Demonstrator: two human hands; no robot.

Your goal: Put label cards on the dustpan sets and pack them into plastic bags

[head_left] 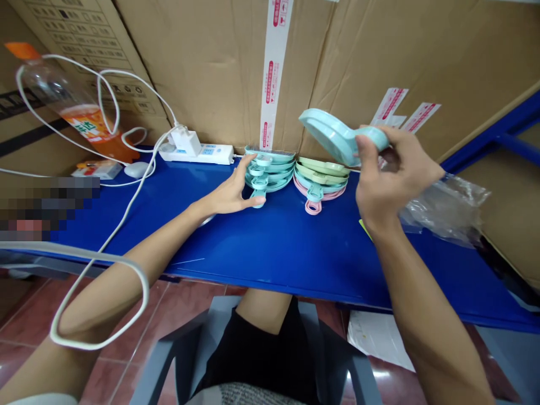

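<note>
My right hand (pixel 390 174) is raised above the table's right half, its fingers closed round the short ring-ended handle of a light blue round plastic piece with a handle (pixel 331 135). The round head points up and left, tilted. My left hand (pixel 230 191) rests beside a stack of similar teal pieces (pixel 274 169). Its thumb and fingers are spread along the stack's handle ends, the thumb at the lowest handle. Just to the right sits a second stack of green, blue and pink pieces (pixel 323 174), handles facing me.
Behind the stacks stand large cardboard boxes (pixel 202 73). A white power strip (pixel 215 153), looping white cable (pixel 141 208) and orange drink bottle (pixel 88 124) are on the left. Clear plastic bags (pixel 451 208) lie to the right on the blue table (pixel 287 253).
</note>
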